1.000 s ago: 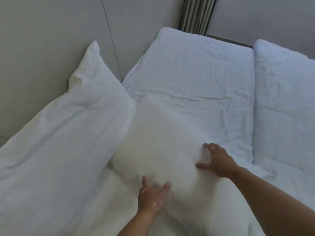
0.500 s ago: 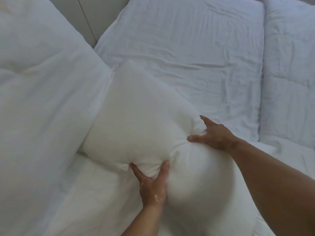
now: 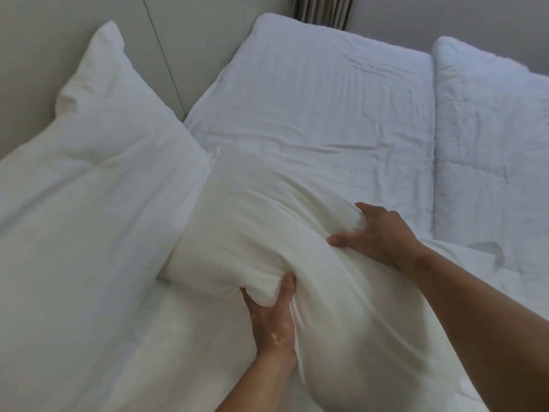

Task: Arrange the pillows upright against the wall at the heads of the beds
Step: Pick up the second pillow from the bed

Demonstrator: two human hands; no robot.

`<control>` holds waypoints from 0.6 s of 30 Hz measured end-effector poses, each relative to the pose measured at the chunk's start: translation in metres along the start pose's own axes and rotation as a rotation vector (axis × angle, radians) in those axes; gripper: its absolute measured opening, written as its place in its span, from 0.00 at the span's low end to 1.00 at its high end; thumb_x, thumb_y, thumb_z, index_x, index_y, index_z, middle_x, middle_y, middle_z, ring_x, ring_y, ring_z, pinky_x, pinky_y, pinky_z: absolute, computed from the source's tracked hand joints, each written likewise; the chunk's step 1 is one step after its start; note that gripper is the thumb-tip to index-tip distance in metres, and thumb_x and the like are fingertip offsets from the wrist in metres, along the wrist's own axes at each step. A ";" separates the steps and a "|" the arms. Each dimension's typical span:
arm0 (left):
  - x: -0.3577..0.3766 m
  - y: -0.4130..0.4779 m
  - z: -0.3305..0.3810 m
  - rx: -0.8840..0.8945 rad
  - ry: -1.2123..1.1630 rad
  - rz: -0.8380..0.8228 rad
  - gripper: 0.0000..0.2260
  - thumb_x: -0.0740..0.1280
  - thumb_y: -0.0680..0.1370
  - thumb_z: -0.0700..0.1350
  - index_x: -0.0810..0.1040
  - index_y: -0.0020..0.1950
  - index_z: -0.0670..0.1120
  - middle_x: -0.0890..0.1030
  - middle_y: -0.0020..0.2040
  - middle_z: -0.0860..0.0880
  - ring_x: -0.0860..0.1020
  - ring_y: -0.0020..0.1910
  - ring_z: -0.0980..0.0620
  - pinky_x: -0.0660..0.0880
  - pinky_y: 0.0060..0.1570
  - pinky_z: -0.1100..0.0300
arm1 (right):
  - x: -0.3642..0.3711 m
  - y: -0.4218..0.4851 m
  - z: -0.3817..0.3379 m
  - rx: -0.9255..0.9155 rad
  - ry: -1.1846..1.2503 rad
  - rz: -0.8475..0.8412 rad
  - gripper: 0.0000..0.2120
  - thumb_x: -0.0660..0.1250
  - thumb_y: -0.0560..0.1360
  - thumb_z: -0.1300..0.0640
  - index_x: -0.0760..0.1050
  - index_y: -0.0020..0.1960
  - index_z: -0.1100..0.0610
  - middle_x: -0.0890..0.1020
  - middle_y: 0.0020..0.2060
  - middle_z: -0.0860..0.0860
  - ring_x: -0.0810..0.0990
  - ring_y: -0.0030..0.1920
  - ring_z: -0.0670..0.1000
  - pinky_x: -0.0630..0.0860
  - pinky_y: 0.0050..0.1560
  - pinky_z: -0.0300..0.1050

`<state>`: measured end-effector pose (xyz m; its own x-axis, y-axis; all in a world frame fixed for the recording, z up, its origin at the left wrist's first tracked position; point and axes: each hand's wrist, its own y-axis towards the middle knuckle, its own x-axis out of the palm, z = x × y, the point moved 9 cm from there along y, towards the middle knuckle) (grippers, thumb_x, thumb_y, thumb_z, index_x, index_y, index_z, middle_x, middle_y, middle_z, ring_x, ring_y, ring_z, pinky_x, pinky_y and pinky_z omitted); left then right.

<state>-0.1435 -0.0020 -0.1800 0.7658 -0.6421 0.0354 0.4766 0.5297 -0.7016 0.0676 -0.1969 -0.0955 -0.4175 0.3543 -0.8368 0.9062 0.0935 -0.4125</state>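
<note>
Risk: pillow point(image 3: 267, 233) is soft and gripped only at its near half; lifted from here, the far end at 12 o'clock would likely sag and fold, not stand.
Risk 2: it overlaps the leaning pillow point(image 3: 98, 179) at 9 o'clock; swinging it toward the wall point(image 3: 44, 55) could knock that one over.
Left hand point(image 3: 271, 325): at 6 o'clock, palm up under the near edge, thumb and fingers closed on a bunch of fabric.
Right hand point(image 3: 377, 230): at 3 o'clock, fingers dug into the right edge, thumb on top, closed on the fabric.
Pillow position: lying on the bed point(image 3: 326, 114), centre frame; lifted or resting, probably resting, view unclear.
</note>
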 end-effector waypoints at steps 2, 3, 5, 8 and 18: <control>0.003 -0.006 0.008 -0.001 -0.045 -0.026 0.53 0.79 0.52 0.70 0.65 0.75 0.63 0.79 0.65 0.58 0.78 0.63 0.53 0.73 0.67 0.47 | -0.016 -0.007 -0.013 -0.007 -0.028 0.026 0.50 0.72 0.52 0.20 0.76 0.68 0.43 0.84 0.58 0.47 0.78 0.62 0.55 0.78 0.61 0.56; 0.005 -0.009 0.012 -0.001 -0.060 -0.039 0.51 0.80 0.53 0.69 0.67 0.74 0.63 0.79 0.65 0.59 0.79 0.62 0.54 0.74 0.66 0.48 | -0.024 -0.011 -0.018 -0.008 -0.037 0.039 0.51 0.71 0.51 0.20 0.75 0.69 0.43 0.84 0.58 0.47 0.78 0.62 0.55 0.78 0.60 0.55; 0.010 -0.018 0.019 -0.001 -0.108 -0.077 0.48 0.81 0.55 0.67 0.69 0.73 0.62 0.81 0.63 0.59 0.80 0.61 0.55 0.75 0.65 0.48 | -0.043 -0.023 -0.030 -0.019 -0.057 0.058 0.48 0.73 0.54 0.22 0.75 0.69 0.43 0.84 0.57 0.48 0.78 0.62 0.56 0.78 0.59 0.54; 0.020 -0.040 0.028 -0.023 -0.151 -0.166 0.45 0.81 0.57 0.64 0.71 0.72 0.61 0.83 0.60 0.59 0.82 0.58 0.56 0.77 0.63 0.49 | -0.073 -0.046 -0.042 -0.041 -0.097 0.096 0.42 0.75 0.58 0.26 0.75 0.67 0.42 0.84 0.57 0.49 0.77 0.62 0.57 0.77 0.58 0.54; 0.009 -0.103 0.029 -0.091 -0.004 -0.350 0.40 0.83 0.56 0.61 0.76 0.68 0.61 0.84 0.59 0.58 0.82 0.59 0.52 0.77 0.62 0.47 | -0.103 -0.161 0.005 0.128 -0.007 0.206 0.41 0.73 0.59 0.25 0.75 0.67 0.43 0.85 0.56 0.49 0.79 0.60 0.59 0.76 0.55 0.53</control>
<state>-0.1730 -0.0465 -0.0862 0.5650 -0.7734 0.2875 0.6701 0.2269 -0.7067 -0.0352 -0.2532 0.0551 -0.2254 0.3473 -0.9103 0.9564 -0.0994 -0.2747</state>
